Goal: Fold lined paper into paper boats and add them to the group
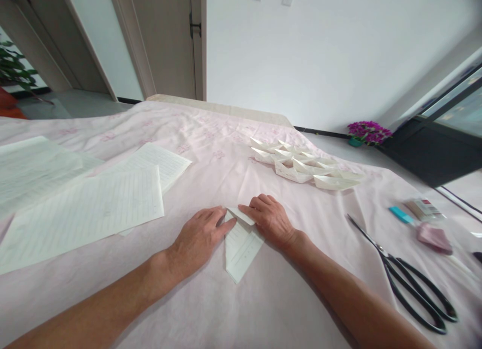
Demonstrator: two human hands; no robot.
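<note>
A folded sheet of lined paper [243, 248] lies on the pink cloth between my hands, one corner pointing toward me. My left hand [203, 233] grips its upper left edge, with the thumb lying on the paper. On the upper right, my right hand [269, 218] pinches a turned-over flap of the same sheet. Beyond my right hand, several folded paper boats [293, 170] stand grouped in rows. Flat lined sheets [94, 206] spread over the cloth on the left, some overlapping.
Black-handled scissors [395, 268] lie at the right, points facing away from me. Past them are a blue object [401, 214], a small clear-wrapped pack [425, 208] and a crumpled pink cloth [434, 237]. The pink bedspread [181, 309] has soft wrinkles.
</note>
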